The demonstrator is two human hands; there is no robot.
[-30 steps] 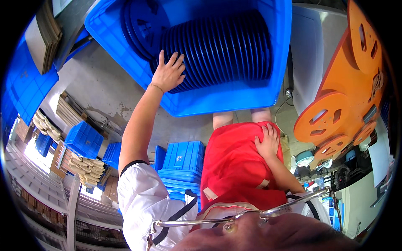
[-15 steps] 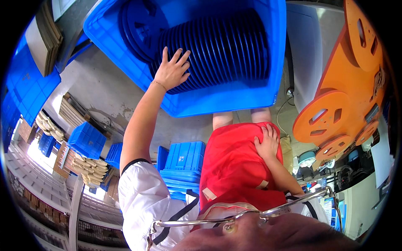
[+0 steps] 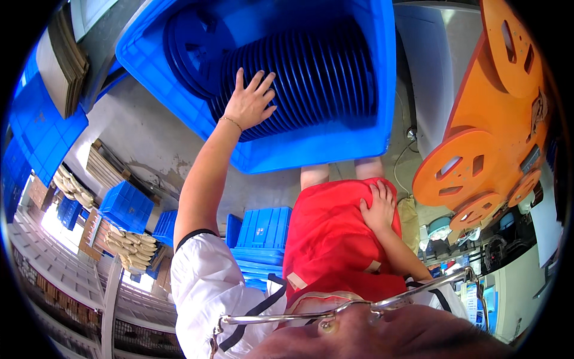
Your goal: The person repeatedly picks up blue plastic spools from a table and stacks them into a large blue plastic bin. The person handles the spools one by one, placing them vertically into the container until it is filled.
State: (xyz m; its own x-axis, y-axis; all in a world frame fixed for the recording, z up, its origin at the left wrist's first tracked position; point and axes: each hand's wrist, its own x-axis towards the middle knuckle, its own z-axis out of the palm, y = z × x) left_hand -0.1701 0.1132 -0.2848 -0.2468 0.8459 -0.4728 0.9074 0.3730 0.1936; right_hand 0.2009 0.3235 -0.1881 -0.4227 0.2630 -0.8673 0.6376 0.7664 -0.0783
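Observation:
A large blue plastic crate (image 3: 311, 152) stands in front of my legs. Dark blue round discs (image 3: 311, 78) stand on edge in a long packed row inside it. At the crate's left end, a few more discs (image 3: 200, 45) lean apart from the row, with cut-out slots showing on one face. My left hand (image 3: 248, 105) reaches over the crate's near left side, its fingers spread on the disc rims and nothing held. My right hand (image 3: 380, 209) lies flat, fingers stretched, on the red apron (image 3: 329, 233) over my lap.
At the right, orange slotted discs (image 3: 457, 164) sit on an orange machine. Stacked blue crates (image 3: 260, 233) are beside me at the lower left. Farther left are a blue bin (image 3: 125, 206), beige bundles (image 3: 128, 245) and flat boards (image 3: 63, 66). A thin cable (image 3: 399, 167) runs along the floor.
The crate and its discs have shifted slightly left and down in the picture. My left hand has moved a little to the right along the disc rims. My right hand stays on the apron.

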